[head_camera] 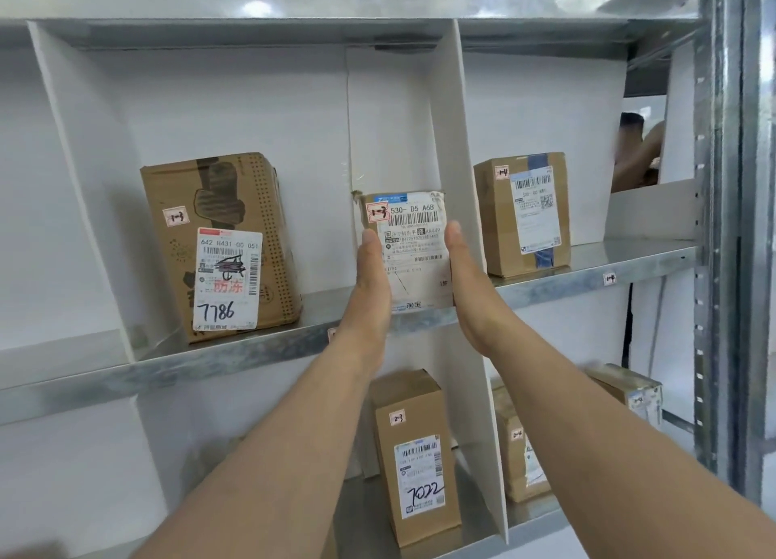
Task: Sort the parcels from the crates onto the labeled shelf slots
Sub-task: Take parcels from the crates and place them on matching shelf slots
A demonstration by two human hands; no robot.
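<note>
A small parcel [413, 243] with a white shipping label and a red-edged tag reading 1-3 stands upright at the front edge of the upper shelf [235, 348]. My left hand [371, 281] presses its left side and my right hand [466, 281] presses its right side. It sits in the same slot as a large brown box [222, 243] tagged 1-3 and marked 7786, against the white divider [460, 147]. The slot tag on the shelf edge is mostly hidden behind my left wrist.
A box tagged 1-4 [525, 214] stands in the slot to the right, above a shelf-edge tag [609, 279]. On the lower shelf are a box tagged 2-3 [413, 453], another tagged 2-4 [518, 453], and one more [630, 388]. A metal upright [714, 222] borders the right side.
</note>
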